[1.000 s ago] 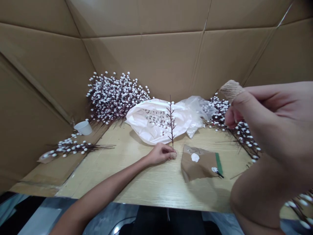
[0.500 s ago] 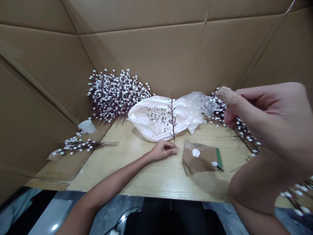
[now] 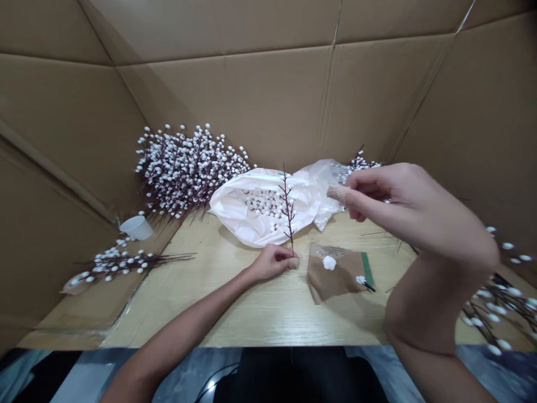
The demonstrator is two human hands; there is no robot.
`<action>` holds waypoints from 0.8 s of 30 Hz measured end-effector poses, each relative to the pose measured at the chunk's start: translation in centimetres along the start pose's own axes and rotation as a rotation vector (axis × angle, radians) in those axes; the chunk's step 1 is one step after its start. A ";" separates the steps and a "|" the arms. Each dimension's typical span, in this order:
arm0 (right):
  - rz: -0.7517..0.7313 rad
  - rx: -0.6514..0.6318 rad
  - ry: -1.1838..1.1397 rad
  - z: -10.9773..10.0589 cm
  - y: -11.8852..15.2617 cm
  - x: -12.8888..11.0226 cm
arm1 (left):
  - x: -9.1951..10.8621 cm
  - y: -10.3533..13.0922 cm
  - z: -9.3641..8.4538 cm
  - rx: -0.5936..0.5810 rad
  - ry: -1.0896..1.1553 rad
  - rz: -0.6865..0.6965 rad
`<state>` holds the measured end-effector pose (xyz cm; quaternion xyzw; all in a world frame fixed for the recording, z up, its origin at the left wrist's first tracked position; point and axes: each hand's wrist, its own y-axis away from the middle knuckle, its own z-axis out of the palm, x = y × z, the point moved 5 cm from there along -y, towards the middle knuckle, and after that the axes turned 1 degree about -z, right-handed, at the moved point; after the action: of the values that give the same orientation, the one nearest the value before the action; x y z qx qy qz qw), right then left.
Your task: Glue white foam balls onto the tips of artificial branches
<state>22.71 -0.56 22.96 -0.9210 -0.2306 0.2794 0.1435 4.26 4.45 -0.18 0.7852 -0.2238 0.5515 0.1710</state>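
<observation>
My left hand (image 3: pixel 274 263) rests on the table, thumb and fingers pinching the lower end of a brown artificial twig (image 3: pixel 288 215). The twig stands upright with short bare side stems; whether any white berry sits on it is hard to tell against the white bag behind. My right hand (image 3: pixel 386 193) is raised to the right of the twig, apart from it. Its fingers are closed toward the thumb, which has a beige wrapping. Anything between those fingertips is hidden. Below lies a brown sheet (image 3: pixel 339 285) with a white paste blob (image 3: pixel 329 262) and a small black stick (image 3: pixel 368 286) with a white-smeared end.
A white bag (image 3: pixel 235 224) of loose white berries lies open behind my left hand, beside a clear plastic bag (image 3: pixel 321 173). Finished berry stems (image 3: pixel 188 168) are heaped back left. A white cup (image 3: pixel 136 228) and a smaller bunch (image 3: pixel 121 262) sit left. More stems (image 3: pixel 499 308) lie right.
My right hand has come leftward and slightly down, closer to the twig, fingers still closed. My left hand keeps holding the twig upright. The whole view has shifted a little.
</observation>
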 end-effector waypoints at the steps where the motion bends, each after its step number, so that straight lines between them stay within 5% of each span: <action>1: -0.019 -0.033 0.019 0.2 -0.1 0.1 | 0.0 0.0 0.0 -0.003 -0.001 0.005; 6: -0.099 -0.178 0.023 1.3 -0.2 0.4 | 0.1 0.0 0.2 -0.012 0.001 0.016; 24: -0.159 -0.281 -0.023 1.7 0.8 -1.0 | 0.5 0.2 0.1 -0.016 -0.013 0.034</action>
<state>21.22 -1.54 21.70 -0.9075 -0.3411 0.2429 0.0322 4.38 4.16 0.31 0.7835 -0.2428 0.5473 0.1662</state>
